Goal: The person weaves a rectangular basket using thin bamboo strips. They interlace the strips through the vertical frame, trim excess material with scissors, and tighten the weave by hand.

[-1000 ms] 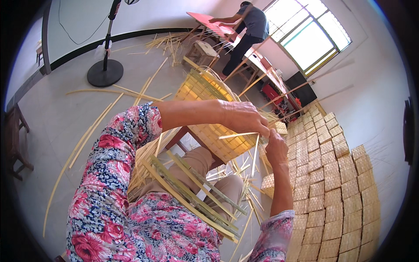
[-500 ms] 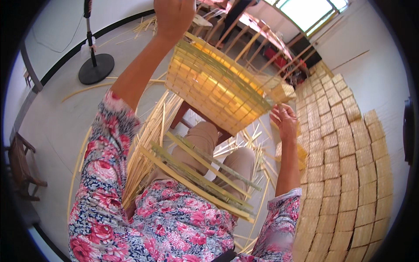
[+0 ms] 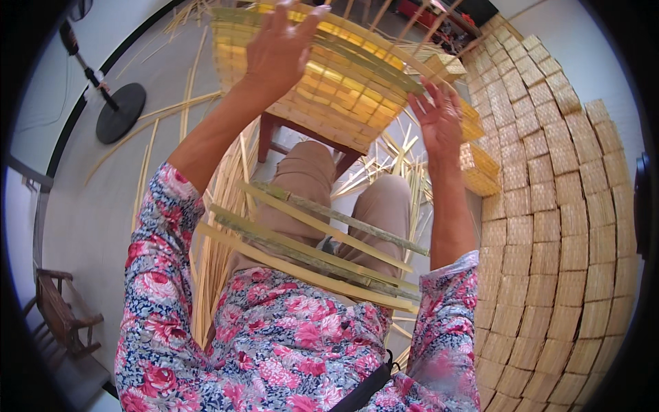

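Note:
A half-woven yellow bamboo basket (image 3: 343, 86) stands tilted above my knees, with upright strips rising from its far side. A green bamboo strip (image 3: 374, 58) runs along its upper edge. My left hand (image 3: 281, 55) is in front of the upper wall, its fingers stretched apart at the upper edge; the fingertips are near the picture's top. At the right corner, the fingers of my right hand (image 3: 439, 120) are bent around the green strip's end. Several loose green and pale bamboo strips (image 3: 309, 237) lie across my lap.
Under the basket is a dark red wooden stool (image 3: 269, 137). Stacked woven baskets (image 3: 542, 240) fill the right side. Loose strips (image 3: 237, 185) lie on the floor to the left. A black round stand base (image 3: 121, 113) and a wooden chair (image 3: 65, 312) are farther left.
My left hand has come down from above the basket to its upper edge. In the picture, the basket and my right hand sit higher, and the view has shifted.

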Action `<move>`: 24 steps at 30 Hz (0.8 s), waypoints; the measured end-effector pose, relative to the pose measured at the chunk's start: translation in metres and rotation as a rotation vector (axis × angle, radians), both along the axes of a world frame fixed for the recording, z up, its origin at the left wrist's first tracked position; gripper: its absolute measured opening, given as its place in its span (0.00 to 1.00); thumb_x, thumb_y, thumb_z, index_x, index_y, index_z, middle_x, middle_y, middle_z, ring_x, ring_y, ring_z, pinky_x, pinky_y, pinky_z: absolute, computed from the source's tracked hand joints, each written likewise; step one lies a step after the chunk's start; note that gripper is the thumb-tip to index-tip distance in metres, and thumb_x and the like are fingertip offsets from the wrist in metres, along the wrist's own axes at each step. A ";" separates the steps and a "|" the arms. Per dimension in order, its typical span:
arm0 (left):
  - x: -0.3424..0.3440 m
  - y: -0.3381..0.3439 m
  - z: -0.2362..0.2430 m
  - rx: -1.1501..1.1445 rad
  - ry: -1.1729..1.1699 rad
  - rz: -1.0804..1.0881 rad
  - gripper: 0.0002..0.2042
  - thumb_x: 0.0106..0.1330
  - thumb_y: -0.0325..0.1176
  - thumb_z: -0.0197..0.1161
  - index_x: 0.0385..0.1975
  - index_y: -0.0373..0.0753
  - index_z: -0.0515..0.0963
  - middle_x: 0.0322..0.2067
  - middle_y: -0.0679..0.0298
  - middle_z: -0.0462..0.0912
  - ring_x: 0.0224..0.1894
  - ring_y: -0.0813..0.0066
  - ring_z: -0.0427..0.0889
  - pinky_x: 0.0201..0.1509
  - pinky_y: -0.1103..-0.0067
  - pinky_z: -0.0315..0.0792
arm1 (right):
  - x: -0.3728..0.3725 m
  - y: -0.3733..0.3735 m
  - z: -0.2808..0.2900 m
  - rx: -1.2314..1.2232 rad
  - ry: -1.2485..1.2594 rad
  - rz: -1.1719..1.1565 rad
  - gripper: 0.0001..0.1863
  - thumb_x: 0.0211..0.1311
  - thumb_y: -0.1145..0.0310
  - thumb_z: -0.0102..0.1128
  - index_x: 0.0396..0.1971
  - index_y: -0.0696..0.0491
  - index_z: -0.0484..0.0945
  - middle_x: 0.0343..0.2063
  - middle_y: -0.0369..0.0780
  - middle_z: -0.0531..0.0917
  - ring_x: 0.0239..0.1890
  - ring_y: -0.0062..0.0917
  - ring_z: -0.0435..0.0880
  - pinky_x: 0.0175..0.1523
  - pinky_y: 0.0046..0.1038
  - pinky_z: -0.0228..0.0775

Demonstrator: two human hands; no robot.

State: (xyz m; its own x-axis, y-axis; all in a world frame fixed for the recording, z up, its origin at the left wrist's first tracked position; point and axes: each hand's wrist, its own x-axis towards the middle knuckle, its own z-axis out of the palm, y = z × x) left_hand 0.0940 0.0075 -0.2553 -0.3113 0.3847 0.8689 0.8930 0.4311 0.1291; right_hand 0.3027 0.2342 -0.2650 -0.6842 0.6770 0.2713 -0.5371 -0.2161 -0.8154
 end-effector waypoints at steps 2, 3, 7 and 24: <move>-0.001 -0.003 -0.002 -0.027 -0.063 0.022 0.36 0.54 0.28 0.71 0.63 0.63 0.67 0.62 0.61 0.65 0.56 0.56 0.74 0.46 0.68 0.79 | -0.004 -0.005 -0.002 0.001 0.005 -0.020 0.05 0.71 0.66 0.56 0.40 0.50 0.76 0.41 0.44 0.84 0.41 0.34 0.86 0.46 0.40 0.84; -0.002 -0.002 -0.002 -0.021 -0.059 0.026 0.36 0.54 0.29 0.71 0.63 0.63 0.67 0.61 0.61 0.65 0.56 0.56 0.74 0.46 0.68 0.79 | -0.006 -0.006 -0.003 0.010 -0.004 -0.044 0.05 0.71 0.65 0.56 0.40 0.50 0.76 0.41 0.44 0.84 0.41 0.34 0.86 0.46 0.40 0.84; 0.000 0.003 0.000 -0.018 -0.055 0.031 0.34 0.54 0.32 0.72 0.62 0.62 0.68 0.60 0.61 0.66 0.55 0.56 0.74 0.45 0.68 0.79 | 0.000 -0.010 0.000 0.005 0.013 -0.055 0.06 0.71 0.64 0.56 0.40 0.50 0.75 0.42 0.43 0.83 0.42 0.33 0.85 0.47 0.39 0.83; -0.016 0.005 -0.019 0.033 -0.108 -0.067 0.25 0.59 0.26 0.59 0.56 0.59 0.74 0.55 0.55 0.68 0.44 0.54 0.81 0.31 0.66 0.80 | 0.003 -0.006 -0.016 0.020 -0.009 -0.173 0.04 0.73 0.74 0.49 0.44 0.54 0.69 0.44 0.39 0.77 0.47 0.34 0.82 0.58 0.44 0.77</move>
State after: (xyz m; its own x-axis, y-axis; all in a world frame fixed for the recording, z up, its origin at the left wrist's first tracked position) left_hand 0.0784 0.0125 -0.2742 -0.3780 0.3794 0.8445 0.8999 0.3646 0.2390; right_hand 0.3056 0.2281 -0.2814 -0.5608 0.7792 0.2800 -0.5572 -0.1050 -0.8237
